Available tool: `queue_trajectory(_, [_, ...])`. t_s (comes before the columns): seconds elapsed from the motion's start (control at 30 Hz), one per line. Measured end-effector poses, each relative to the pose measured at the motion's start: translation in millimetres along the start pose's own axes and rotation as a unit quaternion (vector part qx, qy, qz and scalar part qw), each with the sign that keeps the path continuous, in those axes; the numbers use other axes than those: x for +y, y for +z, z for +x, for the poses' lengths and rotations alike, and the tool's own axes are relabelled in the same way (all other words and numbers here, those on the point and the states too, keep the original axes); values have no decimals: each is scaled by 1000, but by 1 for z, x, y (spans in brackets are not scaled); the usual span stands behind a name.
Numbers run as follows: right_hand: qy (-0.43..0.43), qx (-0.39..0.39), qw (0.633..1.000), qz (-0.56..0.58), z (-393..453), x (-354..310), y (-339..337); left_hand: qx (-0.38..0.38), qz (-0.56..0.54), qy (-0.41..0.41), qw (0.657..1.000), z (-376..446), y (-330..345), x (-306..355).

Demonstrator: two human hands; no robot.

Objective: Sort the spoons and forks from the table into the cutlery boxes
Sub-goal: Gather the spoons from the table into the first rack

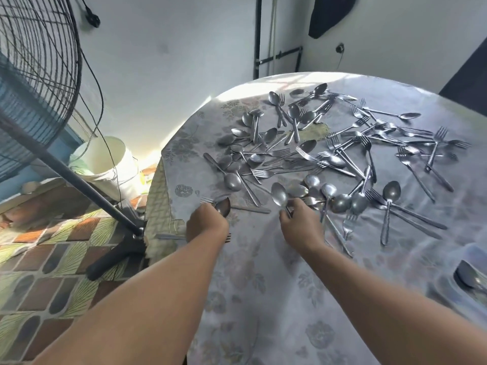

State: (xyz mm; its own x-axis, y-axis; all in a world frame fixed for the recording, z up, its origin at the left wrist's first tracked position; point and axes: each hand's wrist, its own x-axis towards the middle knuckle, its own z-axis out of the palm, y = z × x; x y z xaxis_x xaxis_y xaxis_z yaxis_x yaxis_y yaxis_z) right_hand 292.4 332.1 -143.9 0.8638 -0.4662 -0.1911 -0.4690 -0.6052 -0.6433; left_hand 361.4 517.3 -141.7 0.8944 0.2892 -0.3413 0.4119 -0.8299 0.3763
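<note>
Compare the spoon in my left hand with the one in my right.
The left hand holds its spoon low over the table edge, bowl dark and shaded; the right hand pinches its spoon by the handle, bowl raised and catching light beside the pile. Both are plain metal.

I see dull grey metal spoons and forks (pixel 340 151) scattered flat across the far half of the round table (pixel 263 285), many crossing or overlapping. One spoon (pixel 279 194) near the front edge of the heap lies bowl-up, and another spoon (pixel 223 206) sits toward the left rim. A cutlery box (pixel 471 279) (only its corner shows) rests at the right edge.
</note>
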Motion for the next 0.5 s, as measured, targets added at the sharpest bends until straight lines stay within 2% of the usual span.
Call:
queue_trajectory(0.27, [52, 105, 991, -63, 12, 27, -37, -77, 7, 30, 997, -4, 12, 21])
queue_trajectory(0.4, [86, 76, 984, -138, 7, 53, -46, -98, 22, 59, 993, -16, 22, 36])
queue_trajectory(0.5, [74, 66, 982, -158, 6, 60, -45, -75, 14, 82, 994, -28, 26, 52])
